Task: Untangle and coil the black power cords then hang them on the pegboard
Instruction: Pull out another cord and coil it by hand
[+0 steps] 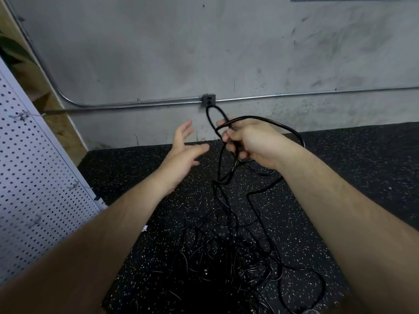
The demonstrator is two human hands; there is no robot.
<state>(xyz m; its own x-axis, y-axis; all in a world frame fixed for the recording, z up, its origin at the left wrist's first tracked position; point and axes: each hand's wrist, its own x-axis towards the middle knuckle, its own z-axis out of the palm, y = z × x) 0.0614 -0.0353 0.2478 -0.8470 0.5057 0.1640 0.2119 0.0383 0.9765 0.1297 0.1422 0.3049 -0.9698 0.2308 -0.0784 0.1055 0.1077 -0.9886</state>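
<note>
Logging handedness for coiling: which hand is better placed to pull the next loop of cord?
Left. The left hand is open and empty beside the held loops, while the right hand is shut on the black cord, anchoring it above the tangled pile.

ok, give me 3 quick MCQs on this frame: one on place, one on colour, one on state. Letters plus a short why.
1. Where does the pegboard stand?
A. at the left of the view
B. at the right of the view
C. flat on the floor

2. What colour are the cords piled on the floor?
A. white
B. orange
C. black

3. What state is the left hand in?
A. closed on a plug
B. open, fingers spread, holding nothing
C. flat against the wall

Answers:
1. A: the white perforated panel fills the left edge.
2. C: the tangle shows black against the speckled mat.
3. B: its fingers are spread beside the loop, while the right hand has its grip closed on the cord.
</note>
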